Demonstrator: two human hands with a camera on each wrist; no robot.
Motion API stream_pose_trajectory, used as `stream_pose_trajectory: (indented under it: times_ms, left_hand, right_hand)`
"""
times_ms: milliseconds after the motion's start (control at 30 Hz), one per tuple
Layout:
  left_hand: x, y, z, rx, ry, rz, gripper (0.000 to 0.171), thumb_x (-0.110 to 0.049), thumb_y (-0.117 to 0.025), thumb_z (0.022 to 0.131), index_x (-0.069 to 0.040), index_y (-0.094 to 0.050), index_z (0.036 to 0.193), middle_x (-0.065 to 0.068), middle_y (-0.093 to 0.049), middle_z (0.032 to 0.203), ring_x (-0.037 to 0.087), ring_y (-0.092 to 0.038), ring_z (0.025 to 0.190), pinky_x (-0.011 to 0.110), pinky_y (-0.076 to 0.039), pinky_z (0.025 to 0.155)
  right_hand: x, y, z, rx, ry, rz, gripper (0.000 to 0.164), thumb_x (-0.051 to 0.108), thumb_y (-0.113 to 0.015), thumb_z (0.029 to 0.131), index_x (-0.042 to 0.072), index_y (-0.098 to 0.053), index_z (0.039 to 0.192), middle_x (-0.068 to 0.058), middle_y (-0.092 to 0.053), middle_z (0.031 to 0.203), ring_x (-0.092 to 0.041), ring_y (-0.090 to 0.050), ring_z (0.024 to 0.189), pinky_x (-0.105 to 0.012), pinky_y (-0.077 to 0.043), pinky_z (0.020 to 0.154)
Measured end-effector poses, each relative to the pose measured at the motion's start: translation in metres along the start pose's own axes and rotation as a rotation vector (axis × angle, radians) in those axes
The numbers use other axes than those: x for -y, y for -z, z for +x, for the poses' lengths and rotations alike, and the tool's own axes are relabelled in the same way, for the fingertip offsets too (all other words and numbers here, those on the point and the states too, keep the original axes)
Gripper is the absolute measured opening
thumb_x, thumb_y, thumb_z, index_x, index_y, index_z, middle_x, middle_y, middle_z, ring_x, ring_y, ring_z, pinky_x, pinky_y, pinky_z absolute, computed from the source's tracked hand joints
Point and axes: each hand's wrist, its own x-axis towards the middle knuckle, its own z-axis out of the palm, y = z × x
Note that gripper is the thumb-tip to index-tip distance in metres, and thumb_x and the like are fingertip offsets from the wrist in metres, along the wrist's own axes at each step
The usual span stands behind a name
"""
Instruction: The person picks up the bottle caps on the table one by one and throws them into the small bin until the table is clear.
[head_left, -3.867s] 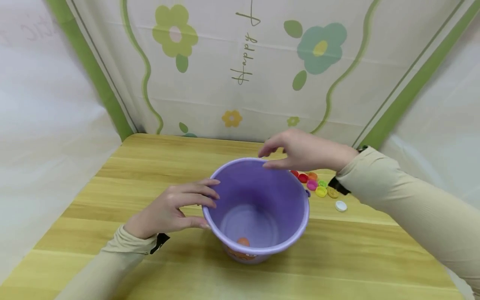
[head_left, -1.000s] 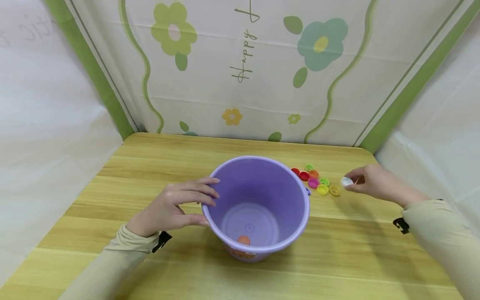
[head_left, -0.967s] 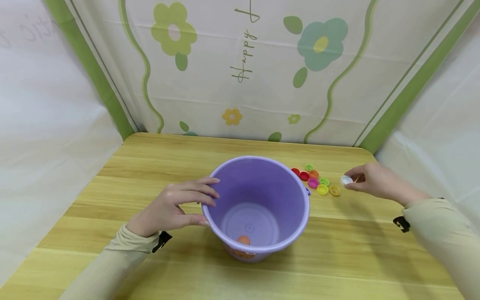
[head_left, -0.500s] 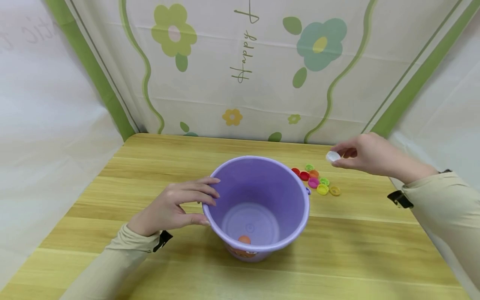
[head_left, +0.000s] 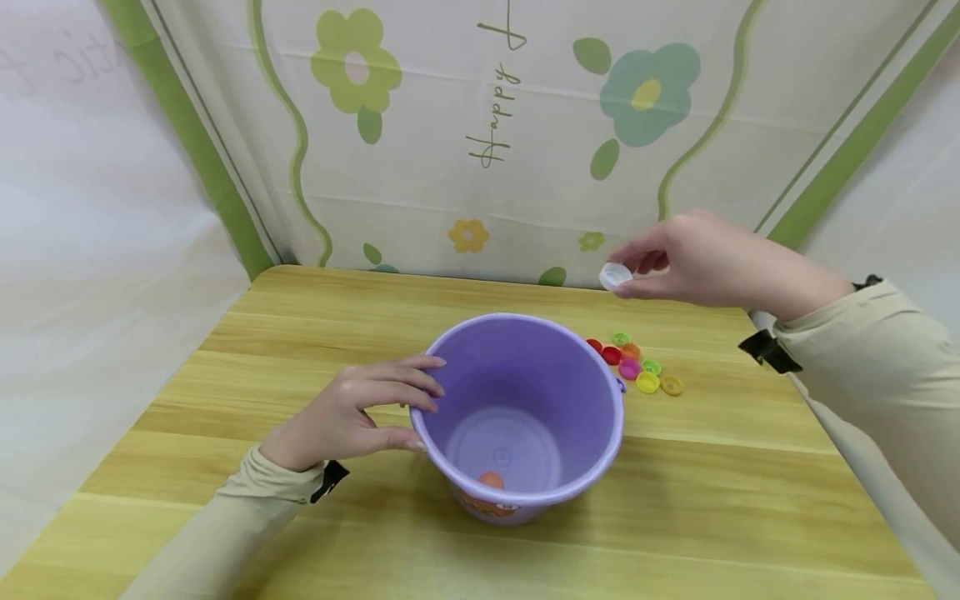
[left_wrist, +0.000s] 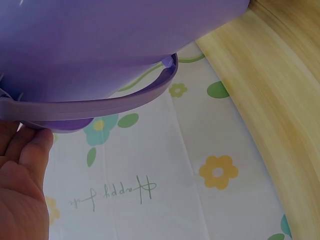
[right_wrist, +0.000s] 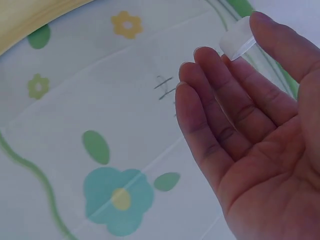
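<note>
A purple bucket [head_left: 525, 367] stands upright on the wooden table, its opening facing up. My left hand [head_left: 352, 412] grips its left rim, fingers over the edge and thumb on the outside. The left wrist view shows the bucket's handle [left_wrist: 100, 109] hanging beside that hand. Between thumb and index finger my right hand [head_left: 720, 258] pinches a white bottle cap [head_left: 616, 276], raised in the air beyond the bucket's far right side. In the right wrist view the cap [right_wrist: 237, 39] sits at the thumb tip, the other fingers free. Inside the bucket lies a small orange round thing [head_left: 491, 480].
Several coloured bottle caps, among them a yellow cap [head_left: 647, 382], a magenta cap [head_left: 629, 368] and a golden cap [head_left: 672, 385], lie right of the bucket. Behind the wooden table [head_left: 330, 308] hangs a flowered curtain [head_left: 420, 167].
My right hand has picked the white cap off the table on the right, then lifted it up and left toward the bucket. The left hand has stayed on the rim.
</note>
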Motion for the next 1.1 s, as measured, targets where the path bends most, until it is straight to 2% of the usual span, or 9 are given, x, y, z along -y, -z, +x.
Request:
stream_pose_trajectory:
  times_ms: [167,367,600,800,933,1100]
  left_hand:
    - [0.0,0.0,-0.001,0.002,0.003,0.008,0.033,-0.029,-0.077,0.088,-0.002,-0.071,0.105,0.013,-0.069,0.111,0.038,-0.057,0.122,0.045,-0.047,0.106]
    - [0.0,-0.001,-0.001,0.001,-0.002,0.016,0.033,-0.03,-0.077,0.088,-0.001,-0.071,0.104,0.013,-0.069,0.11,0.04,-0.058,0.121,0.045,-0.048,0.106]
    - [0.0,0.0,0.0,0.001,-0.002,0.007,0.033,-0.029,-0.077,0.088,-0.001,-0.071,0.104,0.012,-0.069,0.111,0.038,-0.057,0.122,0.045,-0.047,0.107]
    - [-0.001,0.0,0.0,0.0,0.003,0.01,0.033,-0.03,-0.077,0.088,-0.002,-0.071,0.105,0.014,-0.069,0.109,0.038,-0.057,0.121,0.045,-0.047,0.107]
    - [-0.001,0.0,0.0,0.0,0.001,0.008,0.033,-0.03,-0.077,0.088,-0.001,-0.071,0.105,0.014,-0.069,0.109,0.038,-0.057,0.122,0.045,-0.047,0.106]
    - [-0.001,0.0,0.0,0.0,0.003,0.004,0.033,-0.03,-0.076,0.088,-0.002,-0.071,0.105,0.013,-0.069,0.11,0.038,-0.057,0.122,0.045,-0.048,0.106]
  right_hand:
    - [0.024,0.003,0.019,0.017,0.074,-0.006,0.022,0.024,-0.081,0.085,0.018,-0.077,0.105,0.009,-0.069,0.083,-0.007,-0.063,0.078,-0.032,-0.056,0.073]
    - [0.048,-0.006,0.043,0.05,0.217,-0.032,0.019,0.022,-0.083,0.082,0.017,-0.077,0.099,0.009,-0.067,0.079,-0.007,-0.061,0.074,-0.031,-0.055,0.07]
    - [0.072,-0.022,0.058,0.157,0.296,-0.045,0.019,0.022,-0.081,0.084,0.014,-0.076,0.1,0.006,-0.068,0.083,-0.011,-0.063,0.079,-0.031,-0.056,0.072]
    - [0.08,-0.034,0.063,0.214,0.344,-0.028,0.016,0.02,-0.08,0.085,0.012,-0.076,0.099,0.006,-0.067,0.082,-0.013,-0.063,0.077,-0.029,-0.056,0.068]
    - [0.082,-0.041,0.065,0.214,0.371,-0.029,0.018,0.022,-0.081,0.085,0.013,-0.076,0.1,0.007,-0.066,0.08,-0.013,-0.063,0.075,-0.027,-0.055,0.067]
    - [0.085,-0.05,0.068,0.212,0.397,-0.014,0.012,0.022,-0.08,0.085,0.016,-0.074,0.093,0.01,-0.063,0.076,-0.01,-0.059,0.07,-0.026,-0.053,0.064]
